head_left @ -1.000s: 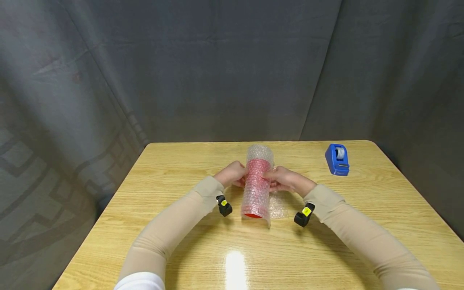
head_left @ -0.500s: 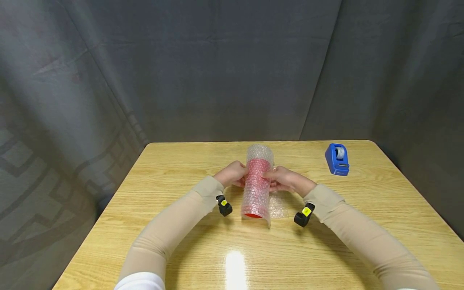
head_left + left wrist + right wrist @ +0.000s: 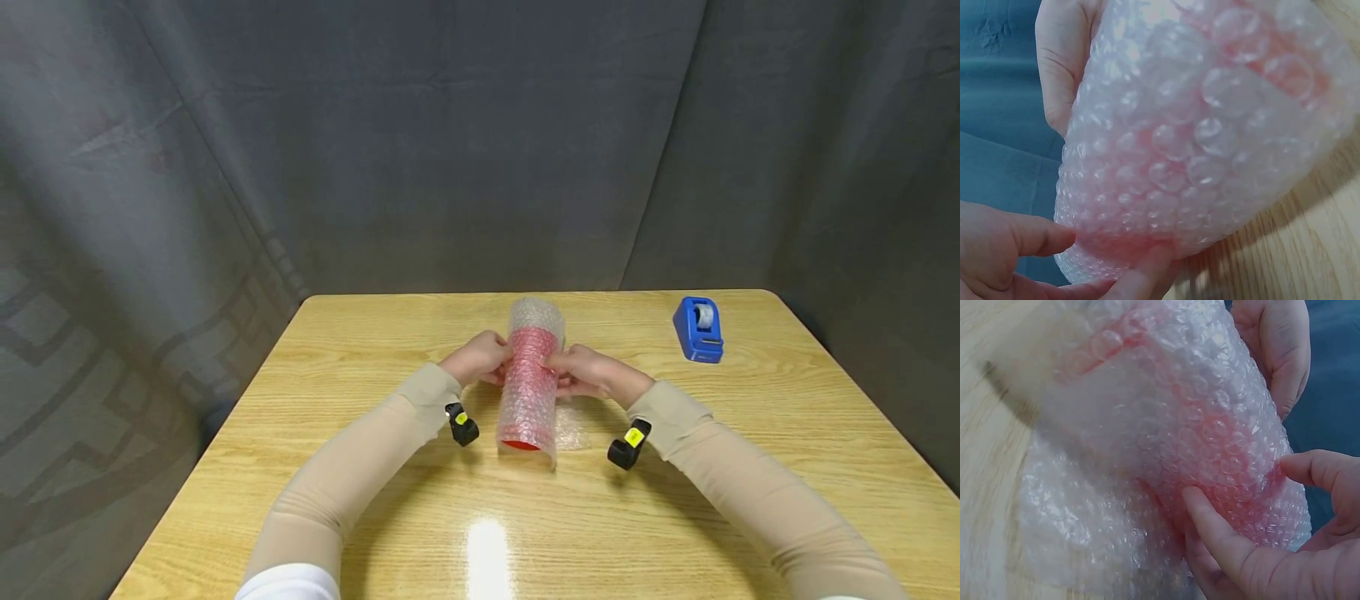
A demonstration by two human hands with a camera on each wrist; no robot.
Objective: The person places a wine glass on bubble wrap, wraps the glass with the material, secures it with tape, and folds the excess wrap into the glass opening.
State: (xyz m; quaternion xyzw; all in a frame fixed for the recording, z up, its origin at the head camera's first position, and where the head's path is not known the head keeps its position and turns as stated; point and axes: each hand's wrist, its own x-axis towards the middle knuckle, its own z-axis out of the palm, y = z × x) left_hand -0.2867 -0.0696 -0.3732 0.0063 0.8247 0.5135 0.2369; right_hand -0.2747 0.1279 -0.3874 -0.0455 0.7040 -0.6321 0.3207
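A red cylinder wrapped in clear bubble wrap (image 3: 529,400) lies lengthwise at the middle of the table, its red end (image 3: 521,446) showing at the near side. My left hand (image 3: 481,358) grips the roll from the left, and the left wrist view shows the thumb and fingers pressed into the bubbles. From the right, my right hand (image 3: 591,371) holds it with the thumb on top; its lower fingers are partly hidden behind the roll. A loose flap of bubble wrap (image 3: 1072,519) spreads flat on the table beside the right hand.
A blue tape dispenser (image 3: 697,333) with a roll of clear tape stands at the back right of the wooden table (image 3: 375,517). Grey curtains (image 3: 480,150) hang behind and along both sides.
The wrapped roll has shifted very slightly left and away, along with the left hand, and a little less of the loose flap shows at right. Both hands keep their grip.
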